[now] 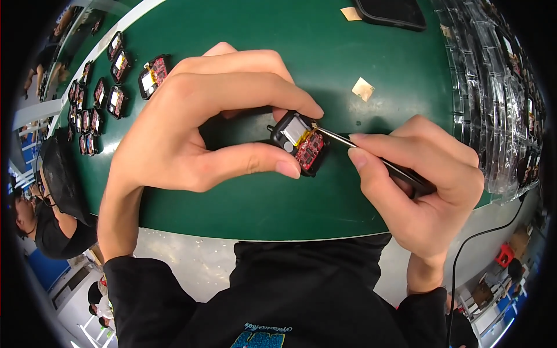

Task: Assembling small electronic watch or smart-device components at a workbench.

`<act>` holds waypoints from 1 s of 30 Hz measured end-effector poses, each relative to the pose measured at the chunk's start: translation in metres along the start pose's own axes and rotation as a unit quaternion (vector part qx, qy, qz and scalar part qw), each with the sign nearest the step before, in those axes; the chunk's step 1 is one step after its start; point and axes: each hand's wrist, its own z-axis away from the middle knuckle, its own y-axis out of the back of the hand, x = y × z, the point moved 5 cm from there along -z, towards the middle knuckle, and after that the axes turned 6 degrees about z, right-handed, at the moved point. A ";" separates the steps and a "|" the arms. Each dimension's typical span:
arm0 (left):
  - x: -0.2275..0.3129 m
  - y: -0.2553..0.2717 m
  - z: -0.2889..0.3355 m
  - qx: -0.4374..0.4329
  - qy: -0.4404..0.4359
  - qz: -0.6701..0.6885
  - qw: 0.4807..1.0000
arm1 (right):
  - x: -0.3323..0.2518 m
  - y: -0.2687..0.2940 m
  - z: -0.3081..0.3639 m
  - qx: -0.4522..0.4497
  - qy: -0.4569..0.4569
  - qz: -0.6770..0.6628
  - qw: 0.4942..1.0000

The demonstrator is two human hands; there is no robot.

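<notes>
My left hand (203,110) grips a small black device housing (301,143) between thumb and fingers, tilted above the green table. Inside the housing show a red circuit board, a silver battery cell, yellow tape and a round pale part. Tweezers (394,166) are pinched in my right hand (426,180). Their thin metal tip meets the upper right corner of the housing, by the yellow piece; whether it grasps anything there is too small to tell. Another opened device (153,76) of the same kind lies just beyond my left hand.
More black housings with red boards (118,101) stand grouped at the far left of the green table (243,217). Clear plastic trays (484,98) are stacked along the right. A dark phone-like slab (392,13) and small beige paper pieces (363,89) lie toward the back. A co-worker (58,214) sits at the left.
</notes>
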 end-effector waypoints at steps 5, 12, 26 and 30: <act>0.004 -0.001 -0.003 -0.002 -0.009 0.007 1.000 | 0.001 -0.002 0.000 0.005 0.008 -0.006 1.000; 0.007 -0.002 -0.005 -0.014 -0.026 0.008 1.000 | 0.001 -0.002 -0.001 0.004 0.005 -0.005 1.000; 0.007 -0.003 -0.005 -0.007 -0.025 -0.001 1.000 | 0.000 -0.002 0.000 0.010 0.018 0.000 1.000; 0.007 -0.002 -0.005 -0.007 -0.030 -0.007 1.000 | 0.000 -0.001 0.000 0.001 0.005 0.009 1.000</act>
